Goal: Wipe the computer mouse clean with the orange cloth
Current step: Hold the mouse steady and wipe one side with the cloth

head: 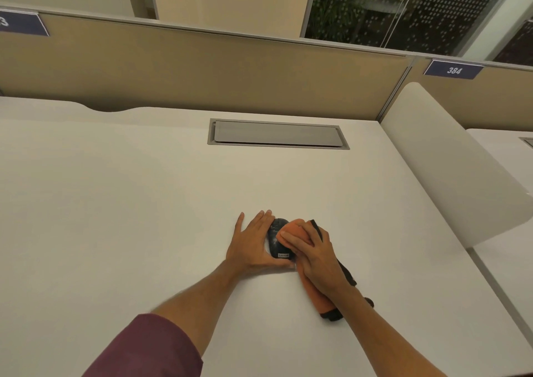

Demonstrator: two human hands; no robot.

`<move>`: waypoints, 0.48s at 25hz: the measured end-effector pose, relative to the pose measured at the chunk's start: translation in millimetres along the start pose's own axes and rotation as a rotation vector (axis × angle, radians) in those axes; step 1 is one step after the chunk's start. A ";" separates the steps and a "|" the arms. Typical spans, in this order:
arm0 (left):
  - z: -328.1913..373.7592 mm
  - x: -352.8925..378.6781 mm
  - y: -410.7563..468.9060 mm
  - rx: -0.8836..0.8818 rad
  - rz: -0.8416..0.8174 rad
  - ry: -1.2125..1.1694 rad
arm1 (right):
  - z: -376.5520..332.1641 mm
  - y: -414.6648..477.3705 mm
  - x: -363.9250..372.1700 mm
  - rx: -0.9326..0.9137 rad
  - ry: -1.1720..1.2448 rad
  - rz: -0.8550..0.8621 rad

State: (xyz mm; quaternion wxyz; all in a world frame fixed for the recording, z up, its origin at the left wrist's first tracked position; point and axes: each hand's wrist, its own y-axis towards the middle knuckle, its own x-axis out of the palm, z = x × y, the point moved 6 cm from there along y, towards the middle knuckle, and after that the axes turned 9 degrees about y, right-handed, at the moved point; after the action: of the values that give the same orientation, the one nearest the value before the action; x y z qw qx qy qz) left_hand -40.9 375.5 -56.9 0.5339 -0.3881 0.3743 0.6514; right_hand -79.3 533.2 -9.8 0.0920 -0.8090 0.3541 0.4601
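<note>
A dark computer mouse with a small white label lies on the white desk. My left hand rests flat against its left side, thumb curled around the near end, steadying it. My right hand presses an orange cloth with a dark edge onto the mouse's right side and top. The rest of the cloth trails back under my right wrist toward the near right. The mouse's right half is hidden by cloth and fingers.
A grey cable hatch is set flush in the desk farther back. A beige partition runs along the far edge. A white curved divider stands to the right, with a sign reading 384 behind it.
</note>
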 end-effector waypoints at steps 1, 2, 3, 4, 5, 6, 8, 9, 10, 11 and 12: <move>0.3 -0.3 -0.3 -0.007 0.009 -0.005 | 1.7 -4.1 -1.6 -0.014 -0.004 -0.016; 0.2 -0.1 -0.3 -0.015 0.016 -0.011 | 3.6 -9.2 -3.6 -0.042 -0.016 -0.038; 0.1 0.6 0.0 -0.018 0.019 -0.015 | 5.7 -14.7 -6.1 -0.077 -0.037 -0.062; 0.1 1.2 0.1 -0.017 0.023 -0.017 | 8.4 -19.3 -9.0 -0.106 -0.062 -0.081; 0.1 1.2 0.1 -0.013 0.026 -0.014 | 11.6 -21.0 -12.5 -0.113 -0.082 -0.085; -0.5 1.2 0.3 -0.008 0.024 -0.008 | 15.0 -19.8 -15.7 -0.087 -0.086 -0.071; -1.7 1.5 1.3 0.001 0.011 0.005 | 17.8 -10.9 -22.1 0.014 -0.035 0.018; -1.8 1.5 1.5 0.002 0.010 0.009 | 15.3 -4.6 -23.9 0.040 -0.013 0.058; -1.7 0.9 1.4 0.003 0.011 0.012 | 10.4 2.3 -23.5 0.040 -0.027 0.070; -1.0 0.7 1.3 0.006 0.010 0.013 | 5.0 9.6 -21.3 0.021 -0.082 0.055; -0.9 1.0 1.1 0.007 0.008 0.012 | 2.5 16.5 -17.7 0.015 -0.140 0.029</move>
State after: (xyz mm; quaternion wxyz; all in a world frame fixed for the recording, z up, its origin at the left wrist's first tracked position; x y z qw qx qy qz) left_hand -42.0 375.0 -58.1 0.5304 -0.3885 0.3814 0.6498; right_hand -97.6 531.0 6.1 0.1159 -0.7689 0.3621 0.5141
